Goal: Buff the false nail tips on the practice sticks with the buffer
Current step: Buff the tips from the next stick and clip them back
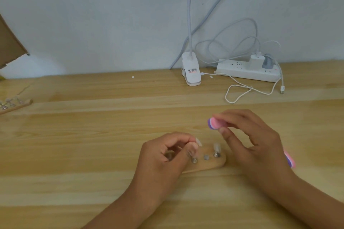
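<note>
As our left hand [163,156] pinches 1 false nail tip [198,142], our right hand [251,139] grips the buffer [214,123]. A 2nd tip [216,147] stands just beside.

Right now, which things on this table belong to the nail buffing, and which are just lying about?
Belongs to the job: buffer in the right hand; nail tip pinched by the left hand; wooden holder with a second tip standing on it.
Just lying about: clip lamp, power strip, white cable, cardboard at the far left.

Practice-stick holder [211,166] before lamp clamp [191,73]
</note>
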The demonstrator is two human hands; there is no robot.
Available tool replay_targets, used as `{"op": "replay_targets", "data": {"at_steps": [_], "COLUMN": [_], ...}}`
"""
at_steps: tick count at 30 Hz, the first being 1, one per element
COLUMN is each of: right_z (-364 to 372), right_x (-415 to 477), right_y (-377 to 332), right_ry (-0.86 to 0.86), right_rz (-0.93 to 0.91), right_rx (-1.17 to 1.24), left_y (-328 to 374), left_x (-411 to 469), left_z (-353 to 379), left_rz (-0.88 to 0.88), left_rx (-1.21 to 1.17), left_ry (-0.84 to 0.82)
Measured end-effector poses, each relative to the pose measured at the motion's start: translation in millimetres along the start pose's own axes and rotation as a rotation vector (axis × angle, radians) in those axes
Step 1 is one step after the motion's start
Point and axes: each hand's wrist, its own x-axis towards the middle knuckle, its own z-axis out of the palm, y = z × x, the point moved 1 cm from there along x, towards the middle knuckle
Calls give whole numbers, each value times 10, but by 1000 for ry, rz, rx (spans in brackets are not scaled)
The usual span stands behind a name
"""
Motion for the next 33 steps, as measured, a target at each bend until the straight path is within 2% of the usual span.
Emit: {"op": "replay_targets", "data": {"at_steps": [3,11,25,29,33], "right_z": [28,27,90,61,75], "right_x": [-54,-56,-117,-87,-112], "right_y": [-44,-72,-207,-147,-196], "right_ry": [-43,-51,-35,-17,-31], "right_rz": [-47,-74,-304,-233,-287], "right_rx": [17,38,2,-43,-17], "left_y": [-26,-38,23,24,47], "left_x": [6,11,-4,-11,-10], "left_z": [-6,7,0,8,7], "left_rz": [-38,11,80,37,55], "left_rx": [-31,-21,-8,-27,-53], "left_ry": [17,-19,-57,-59,-117]}}
